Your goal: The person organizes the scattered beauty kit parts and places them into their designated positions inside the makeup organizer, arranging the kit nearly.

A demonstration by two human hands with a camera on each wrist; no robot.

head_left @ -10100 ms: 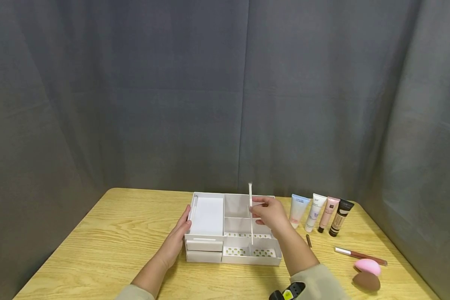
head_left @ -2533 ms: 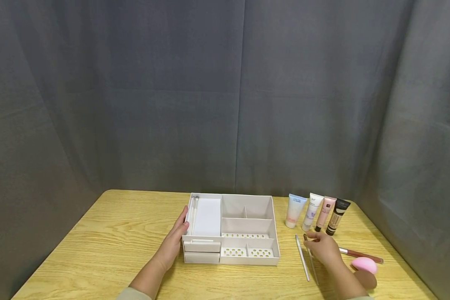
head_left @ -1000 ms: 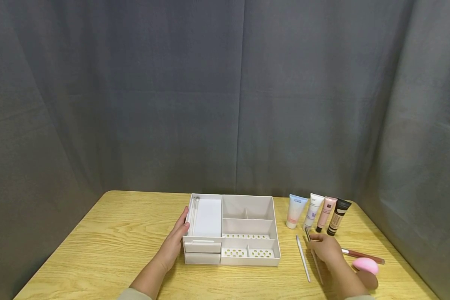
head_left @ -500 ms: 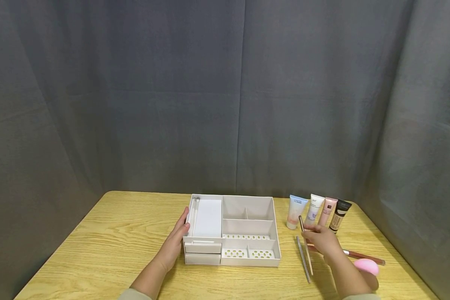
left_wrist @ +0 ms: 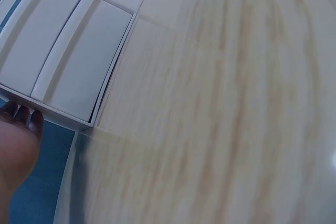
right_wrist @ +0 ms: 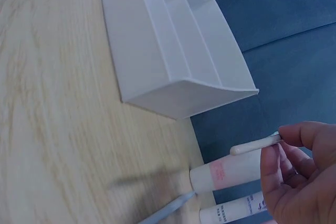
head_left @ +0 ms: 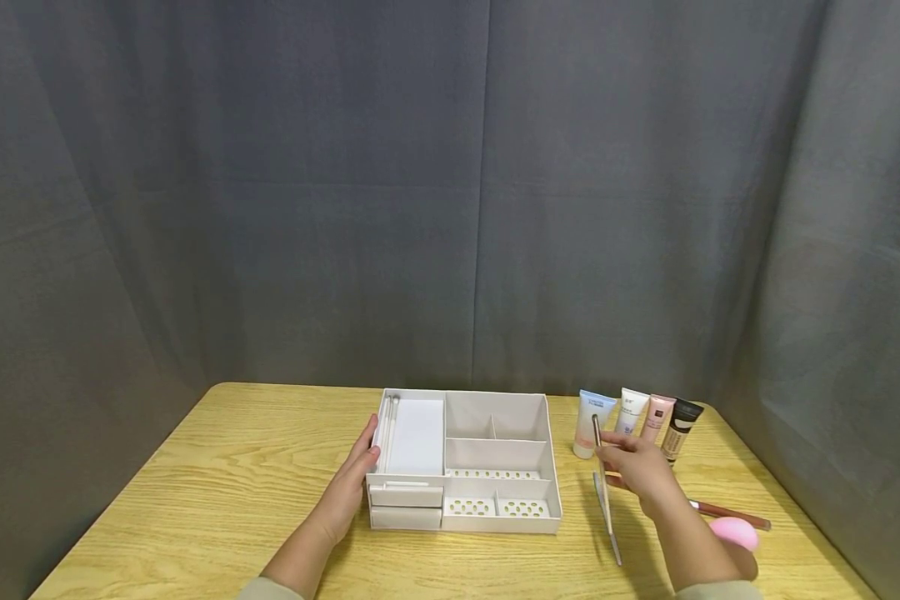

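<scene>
The person's left hand [head_left: 342,492] lies with straight fingers flat against the left side wall of the white organizer [head_left: 465,454], forearm running back toward the body. The right hand [head_left: 636,472] hovers to the right of the organizer, raised off the table, thumb and fingertips [right_wrist: 273,166] pinching a thin stick [head_left: 601,471] held steeply, forearm angled in from the lower right.

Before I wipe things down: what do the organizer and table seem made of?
Organizer: likely matte white plastic, with thin moulded walls and punched holes. Table: wood-look top with printed-looking grain, probably laminate; the wrist views show a smooth, faint sheen.
</scene>
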